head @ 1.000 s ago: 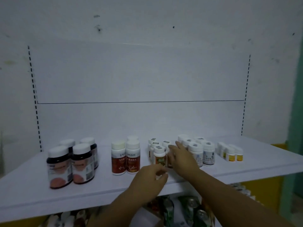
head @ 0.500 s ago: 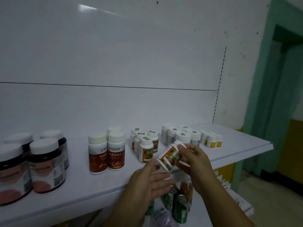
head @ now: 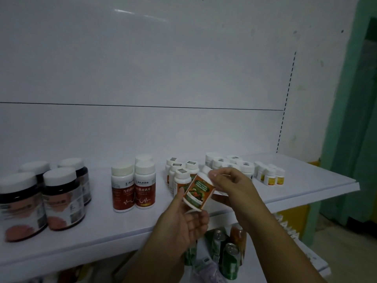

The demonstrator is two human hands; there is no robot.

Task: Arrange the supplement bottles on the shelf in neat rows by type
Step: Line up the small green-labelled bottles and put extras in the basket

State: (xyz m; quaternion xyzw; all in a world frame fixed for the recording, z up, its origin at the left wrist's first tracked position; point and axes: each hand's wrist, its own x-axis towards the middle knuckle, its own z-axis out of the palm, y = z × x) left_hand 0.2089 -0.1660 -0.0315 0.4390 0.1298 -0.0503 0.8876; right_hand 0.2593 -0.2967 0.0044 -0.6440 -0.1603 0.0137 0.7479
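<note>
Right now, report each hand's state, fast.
Left hand: open, fingers relaxed, palm up under the orange-label bottle.
Right hand: closed, gripping the orange-label bottle at its cap end.

We cannot read the fine print on the orange-labelled bottle [head: 196,192], and most of its cap sits behind the fingers [head: 226,173] of the right hand [head: 230,186]. That hand also covers the fronts of the white-capped bottles [head: 230,162] right of centre. The frame's left edge cuts off the dark jar [head: 18,207]. The yellow-labelled bottles [head: 270,177] at the right are too small for us to read. Below the shelf [head: 102,231], the green cans [head: 229,260] are partly hidden by both forearms, and the lower left corner is only a blur.
</note>
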